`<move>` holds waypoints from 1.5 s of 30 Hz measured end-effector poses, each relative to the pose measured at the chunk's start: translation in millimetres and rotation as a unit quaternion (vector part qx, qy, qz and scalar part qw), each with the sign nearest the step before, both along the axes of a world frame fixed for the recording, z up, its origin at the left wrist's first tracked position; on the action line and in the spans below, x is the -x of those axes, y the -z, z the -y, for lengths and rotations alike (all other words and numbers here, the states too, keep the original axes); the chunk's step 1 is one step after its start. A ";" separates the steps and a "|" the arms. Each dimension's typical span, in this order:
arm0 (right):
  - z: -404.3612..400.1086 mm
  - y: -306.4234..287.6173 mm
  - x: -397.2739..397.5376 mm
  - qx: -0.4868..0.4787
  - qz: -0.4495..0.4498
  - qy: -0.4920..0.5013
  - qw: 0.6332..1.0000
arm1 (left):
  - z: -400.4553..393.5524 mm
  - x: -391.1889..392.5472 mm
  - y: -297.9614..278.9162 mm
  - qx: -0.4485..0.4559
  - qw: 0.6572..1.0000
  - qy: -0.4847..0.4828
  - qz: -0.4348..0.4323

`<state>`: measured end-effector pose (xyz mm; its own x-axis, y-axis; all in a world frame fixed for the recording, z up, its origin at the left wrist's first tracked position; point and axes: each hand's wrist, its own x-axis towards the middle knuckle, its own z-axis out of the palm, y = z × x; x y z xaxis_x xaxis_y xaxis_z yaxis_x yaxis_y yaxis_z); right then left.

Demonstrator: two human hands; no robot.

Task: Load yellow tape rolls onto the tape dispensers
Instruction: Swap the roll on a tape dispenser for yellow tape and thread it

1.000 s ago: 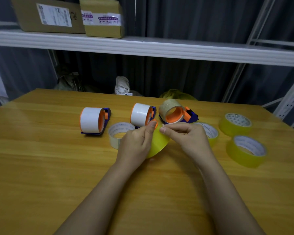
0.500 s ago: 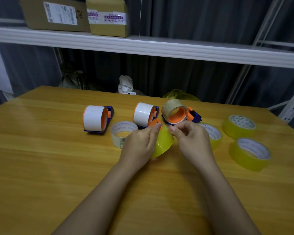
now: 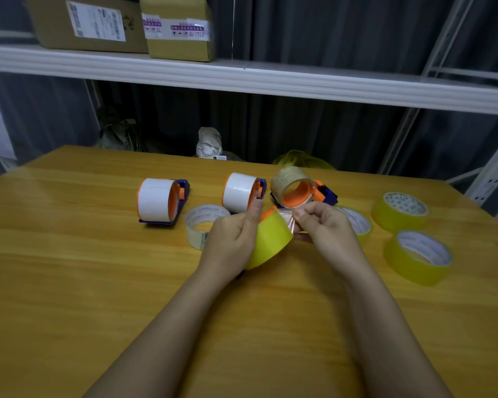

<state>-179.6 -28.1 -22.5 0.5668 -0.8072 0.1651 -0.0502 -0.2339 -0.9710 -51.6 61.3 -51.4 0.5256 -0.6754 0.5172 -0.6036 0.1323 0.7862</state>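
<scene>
My left hand (image 3: pixel 230 239) grips a yellow tape roll (image 3: pixel 270 239) mounted on an orange dispenser hub, low over the table's middle. My right hand (image 3: pixel 325 225) pinches the loose end of its tape (image 3: pixel 288 218), peeled a little off the roll. Three more yellow rolls lie to the right: one (image 3: pixel 358 222) partly behind my right hand, one (image 3: pixel 400 209) further back and one (image 3: pixel 419 257) nearer. Behind my hands stand three blue-and-orange dispensers: two with white rolls (image 3: pixel 156 203) (image 3: pixel 240 192) and one with a brownish clear roll (image 3: pixel 293 189).
A clear tape roll (image 3: pixel 202 226) lies flat left of my left hand. The wooden table (image 3: pixel 98 282) stretches toward me. Behind it a white shelf (image 3: pixel 270 79) carries cardboard boxes (image 3: pixel 89 21), with dark curtains and bags below.
My right hand has peeled the tape end away from the yellow roll, now showing a short lifted strip. Both hands and the roll shifted slightly; the camera view drifted.
</scene>
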 end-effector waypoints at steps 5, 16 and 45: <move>-8.1 1.1 -6.9 0.023 0.008 -0.004 1.000 | -2.6 -5.0 -7.9 -0.023 0.989 0.004 -0.147; 0.6 5.9 -7.1 -0.058 -0.053 0.046 0.996 | 1.0 -5.6 -11.2 -0.053 0.963 0.019 -0.263; 6.5 19.9 -8.0 0.036 -0.071 0.074 0.994 | 21.6 -10.1 -22.8 -0.225 0.927 -0.051 0.297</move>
<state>-171.5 -34.6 -42.4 0.4636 -0.8729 0.1520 -0.2249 -0.2819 -0.9327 -41.6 39.8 -28.6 0.3121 -0.8556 0.4129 -0.9386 -0.2105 0.2733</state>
